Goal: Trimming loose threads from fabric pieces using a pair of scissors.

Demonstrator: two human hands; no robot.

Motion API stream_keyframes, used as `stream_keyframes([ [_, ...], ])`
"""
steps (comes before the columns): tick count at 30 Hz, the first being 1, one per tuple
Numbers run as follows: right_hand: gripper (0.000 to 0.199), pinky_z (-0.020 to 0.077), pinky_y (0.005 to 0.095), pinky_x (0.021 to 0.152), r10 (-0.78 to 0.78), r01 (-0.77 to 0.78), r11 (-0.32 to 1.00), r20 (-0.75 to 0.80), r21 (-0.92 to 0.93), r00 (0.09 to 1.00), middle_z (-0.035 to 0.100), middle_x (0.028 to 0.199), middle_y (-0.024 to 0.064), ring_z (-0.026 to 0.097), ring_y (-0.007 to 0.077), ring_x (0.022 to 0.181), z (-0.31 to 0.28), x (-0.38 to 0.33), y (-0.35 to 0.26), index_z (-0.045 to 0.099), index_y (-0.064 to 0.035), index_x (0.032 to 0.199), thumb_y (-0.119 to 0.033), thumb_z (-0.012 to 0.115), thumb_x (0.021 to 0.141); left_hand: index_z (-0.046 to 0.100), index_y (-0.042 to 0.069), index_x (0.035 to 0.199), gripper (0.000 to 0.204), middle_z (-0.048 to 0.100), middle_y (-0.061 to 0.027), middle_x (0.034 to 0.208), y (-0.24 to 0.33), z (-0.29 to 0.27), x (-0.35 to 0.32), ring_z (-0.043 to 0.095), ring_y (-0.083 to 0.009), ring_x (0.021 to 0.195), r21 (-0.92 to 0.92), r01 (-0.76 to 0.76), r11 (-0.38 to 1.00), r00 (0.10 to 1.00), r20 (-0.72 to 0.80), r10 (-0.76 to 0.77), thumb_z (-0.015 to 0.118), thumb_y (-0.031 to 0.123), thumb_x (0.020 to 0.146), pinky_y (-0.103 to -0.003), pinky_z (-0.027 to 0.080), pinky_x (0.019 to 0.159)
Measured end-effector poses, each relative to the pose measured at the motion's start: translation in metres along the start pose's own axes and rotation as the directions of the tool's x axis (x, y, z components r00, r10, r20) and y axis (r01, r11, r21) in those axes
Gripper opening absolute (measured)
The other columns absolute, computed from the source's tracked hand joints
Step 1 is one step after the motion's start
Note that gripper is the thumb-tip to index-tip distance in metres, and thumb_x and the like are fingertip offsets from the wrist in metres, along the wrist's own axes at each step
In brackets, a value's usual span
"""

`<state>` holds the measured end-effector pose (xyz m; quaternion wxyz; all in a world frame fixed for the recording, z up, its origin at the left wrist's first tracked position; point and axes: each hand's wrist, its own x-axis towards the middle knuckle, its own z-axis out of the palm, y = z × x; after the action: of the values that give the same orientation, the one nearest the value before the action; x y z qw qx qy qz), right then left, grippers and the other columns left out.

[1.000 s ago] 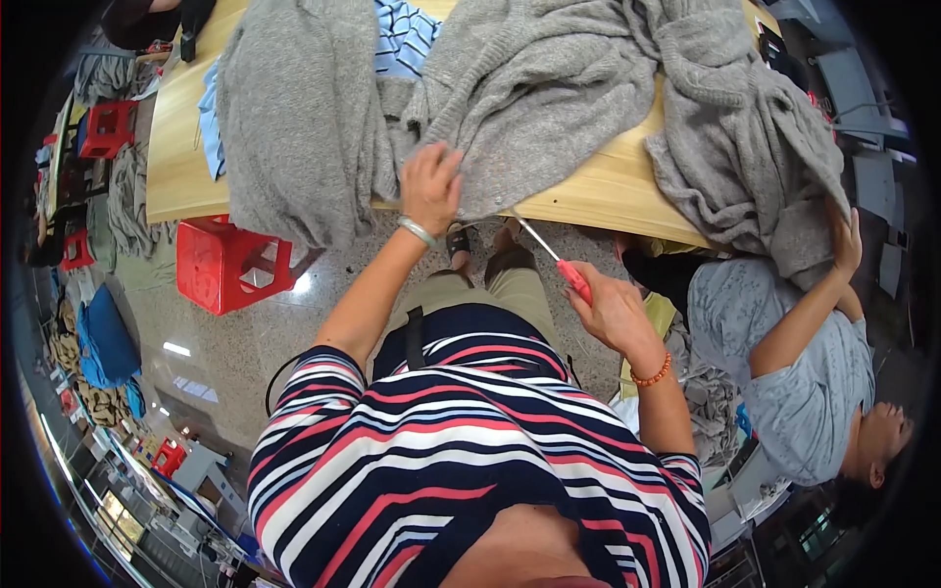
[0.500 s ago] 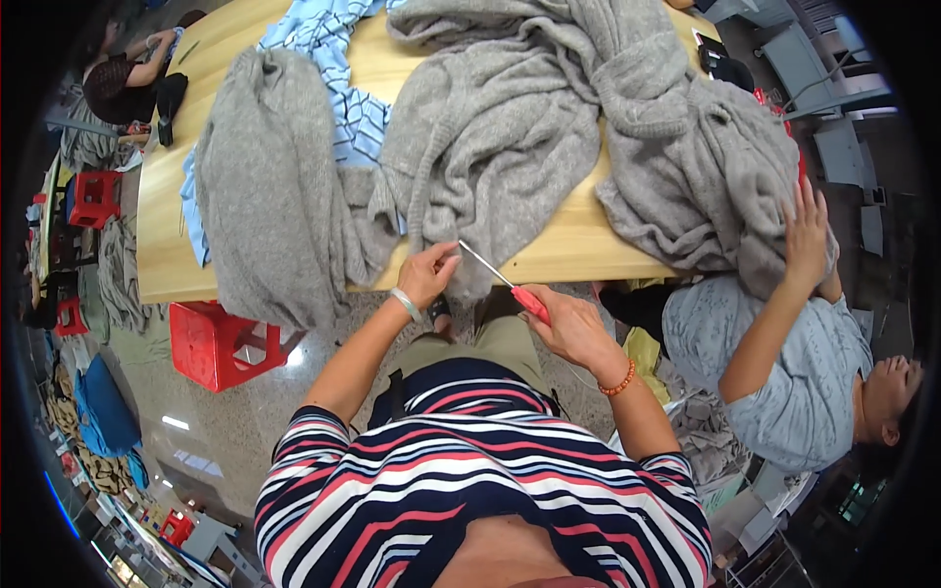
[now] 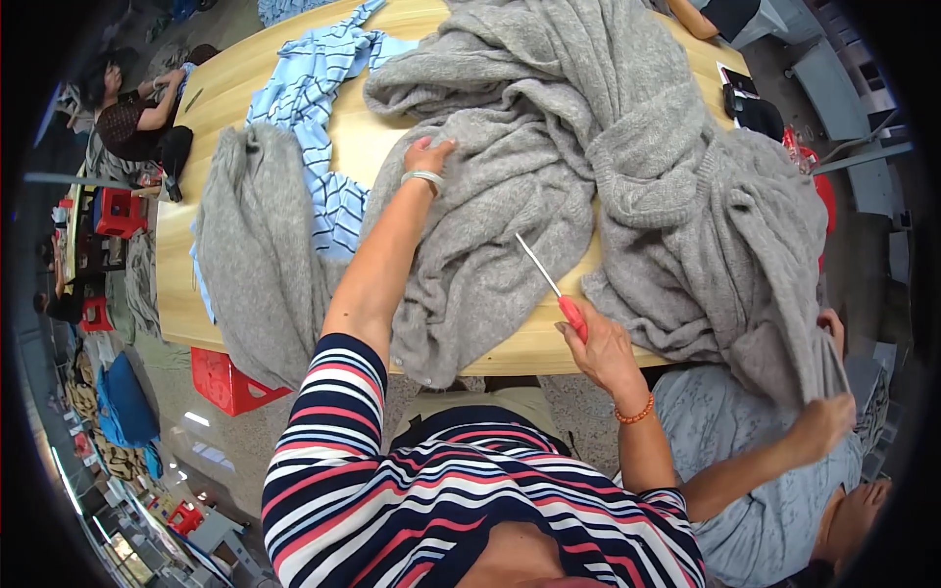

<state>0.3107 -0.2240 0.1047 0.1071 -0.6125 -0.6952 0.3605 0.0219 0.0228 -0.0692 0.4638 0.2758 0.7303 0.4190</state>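
Observation:
My right hand (image 3: 603,348) is closed around the red handle of a hand tool (image 3: 571,316) with a slim metal shaft. The shaft points up and left over a grey knit garment (image 3: 490,284); whether its tip touches the cloth I cannot tell. Stretched forward, my left hand (image 3: 427,167) is on the upper left part of the same garment, fingers bent into the knit. The fingertips are partly hidden by the folds. Another grey knit piece (image 3: 255,216) lies left of my left forearm and hangs over the table edge.
The wooden table (image 3: 520,361) also bears a blue striped cloth (image 3: 328,196) and a grey knit heap (image 3: 657,176). At right, a co-worker's hand (image 3: 823,426) is by the heap's hanging edge. A red stool (image 3: 230,382) stands under the table's left front. Another person (image 3: 137,113) sits far left.
My left hand has moved from the table's front edge forward onto the garment. The tool in my right hand has shifted slightly right. The co-worker's arm has come lower, with the grey knit drawn along.

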Motion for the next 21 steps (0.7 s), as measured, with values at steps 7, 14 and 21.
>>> stream_keyframes([
  [7,0.033,0.0492,0.0494,0.07,0.042,-0.041,0.999,-0.061,0.012,0.997,0.065,0.087,0.0223,0.062,0.0424,0.083,-0.033,0.027,0.022,0.055,-0.0132,0.12,-0.029,0.059,0.091,0.041,0.002,0.139,0.07,0.047,-0.0142,0.139,0.029,-0.066,-0.142,0.043,-0.0216,0.13,0.031,-0.583,0.812,0.669,0.586,0.458,0.069,0.007,0.075,-0.034,0.033,0.108],
  [14,0.036,0.0491,0.048,0.073,0.036,-0.038,0.998,-0.05,-0.043,0.998,0.064,0.093,0.0235,0.061,0.0438,0.087,-0.015,0.015,0.008,0.055,-0.0094,0.121,-0.026,0.06,0.09,0.039,0.012,0.142,0.068,0.054,-0.0237,0.128,-0.108,-0.097,-0.265,0.055,-0.0379,0.116,0.337,-0.555,0.761,0.709,0.67,0.221,0.064,0.007,0.079,-0.04,0.045,0.098],
  [21,0.035,0.0499,0.0478,0.07,0.125,-0.119,0.984,0.044,-0.132,0.991,0.066,0.085,0.0214,0.064,0.041,0.079,0.028,-0.018,-0.016,0.055,-0.0111,0.119,-0.028,0.06,0.089,0.032,0.014,0.144,0.072,0.06,-0.0233,0.115,-0.115,-0.074,-0.231,0.062,-0.0416,0.085,0.39,-0.704,0.593,0.631,0.727,0.271,0.066,0.015,0.081,-0.047,0.051,0.073],
])
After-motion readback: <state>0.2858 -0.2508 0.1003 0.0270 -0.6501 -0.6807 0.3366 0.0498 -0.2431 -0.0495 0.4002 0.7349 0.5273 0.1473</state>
